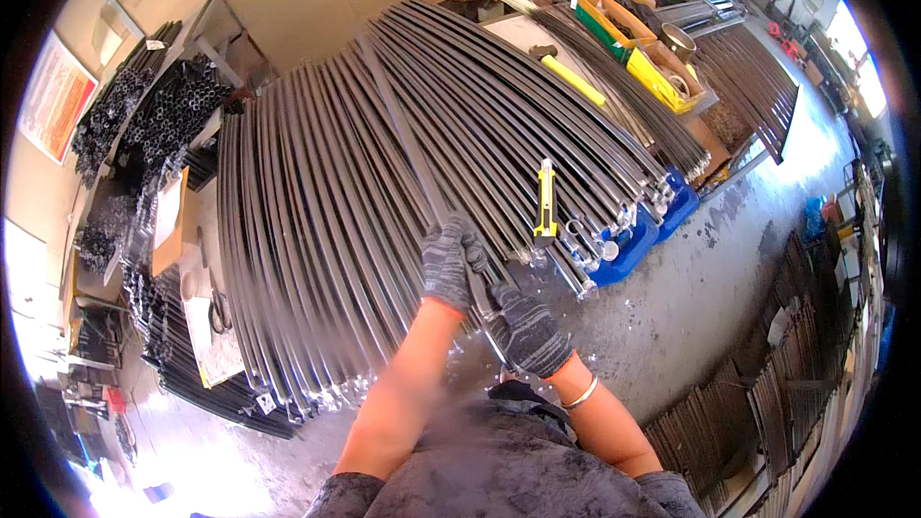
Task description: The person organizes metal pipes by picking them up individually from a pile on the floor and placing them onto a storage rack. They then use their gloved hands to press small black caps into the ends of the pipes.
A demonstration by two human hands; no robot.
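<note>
Many long, dark metal tubes (297,201) lie side by side before me, their near ends toward my body. Both my hands wear grey knit gloves. My left hand (449,267) is closed around one grey metal tube (408,139), which slants across the others. Lower and to the right, my right hand (528,328) is wrapped around the near end of that tube. Its fingers partly hide what is there. A yellow and black utility knife (546,203) rests on the tubes to the right of my hands.
Blue supports (628,247) sit by the right tube ends. A yellow-handled hammer (574,80) and bins of parts (662,79) are at the back right. Scissors (220,313) lie at left, near racked tubes (168,105). More bars (767,374) stand at lower right.
</note>
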